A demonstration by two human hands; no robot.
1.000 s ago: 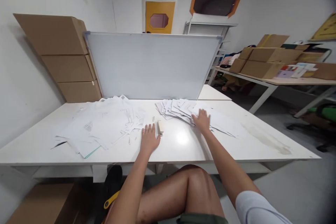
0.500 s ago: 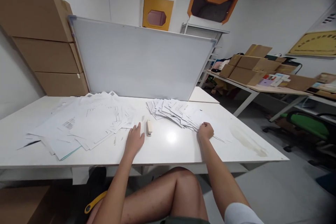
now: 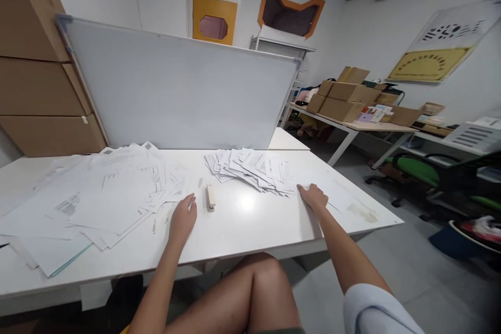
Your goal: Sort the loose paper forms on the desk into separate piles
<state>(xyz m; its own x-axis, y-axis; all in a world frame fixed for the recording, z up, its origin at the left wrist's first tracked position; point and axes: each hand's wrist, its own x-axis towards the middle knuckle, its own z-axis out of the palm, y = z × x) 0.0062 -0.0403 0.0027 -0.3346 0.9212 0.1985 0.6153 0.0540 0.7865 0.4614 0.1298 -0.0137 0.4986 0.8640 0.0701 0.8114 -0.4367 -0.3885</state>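
Observation:
My left hand [image 3: 182,221] rests on the white table, palm down, its fingers loosely bent and holding nothing. Just right of it stands a cream-coloured stapler [image 3: 211,197]. A long, fanned-out pile of white papers [image 3: 250,169] lies beyond the stapler and stretches right. At the pile's right end is my right hand [image 3: 314,197], with one digit reaching left to the paper edges and the others bent; no sheet shows in its grasp. Part of a loose white sheet [image 3: 326,182] lies beyond this hand. Left of my left hand spreads a heap of larger printed sheets [image 3: 113,193].
A whiteboard [image 3: 183,91] leans upright along the table's back. Stacked cardboard boxes [image 3: 43,88] stand at the left. The table's front edge [image 3: 242,253] runs just above my knees. Farther right are another table with boxes [image 3: 344,109] and a green chair [image 3: 415,169].
The view has turned right. My left hand has drawn back from beside the stapler, its fingers more bent. My right hand has slid to the outer side of the paper pile's right end.

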